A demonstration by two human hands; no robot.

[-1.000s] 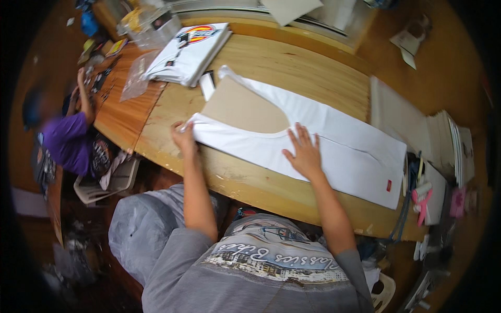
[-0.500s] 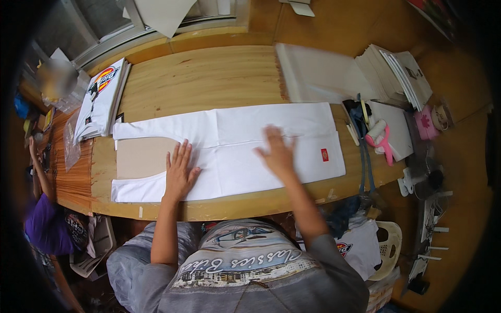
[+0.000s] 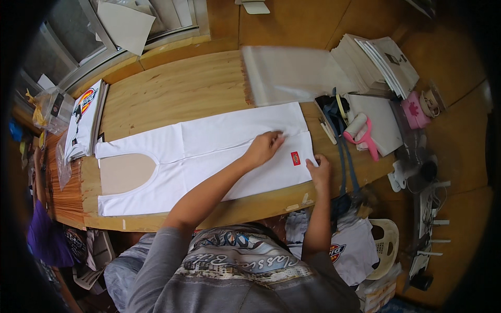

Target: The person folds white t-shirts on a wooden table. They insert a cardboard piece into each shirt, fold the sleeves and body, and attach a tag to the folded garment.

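A white tank top (image 3: pixel 209 135) lies flat and folded lengthwise across the table, its scooped neck toward the left. Beige board (image 3: pixel 128 175) shows inside the neck opening. Near the hem at the right end is a small red label (image 3: pixel 296 158). My left hand (image 3: pixel 263 150) reaches across over the fabric just left of the label; its fingers are bent, and the tips are smeared by motion. At the near right corner of the hem, my right hand (image 3: pixel 320 171) pinches the edge between thumb and fingers.
Stacked white printed shirts (image 3: pixel 86 117) lie at the left. Clear plastic sheets (image 3: pixel 287 73) and a pile of boards (image 3: pixel 360 62) are at the back right. A pink-handled lint roller (image 3: pixel 365 136) and blue straps (image 3: pixel 344 161) sit right of the hem. Another person in purple (image 3: pixel 47 237) is far left.
My left hand has left the neck opening and crossed right toward the label. My right hand has moved from the middle of the fabric to the hem's corner and taken hold there.
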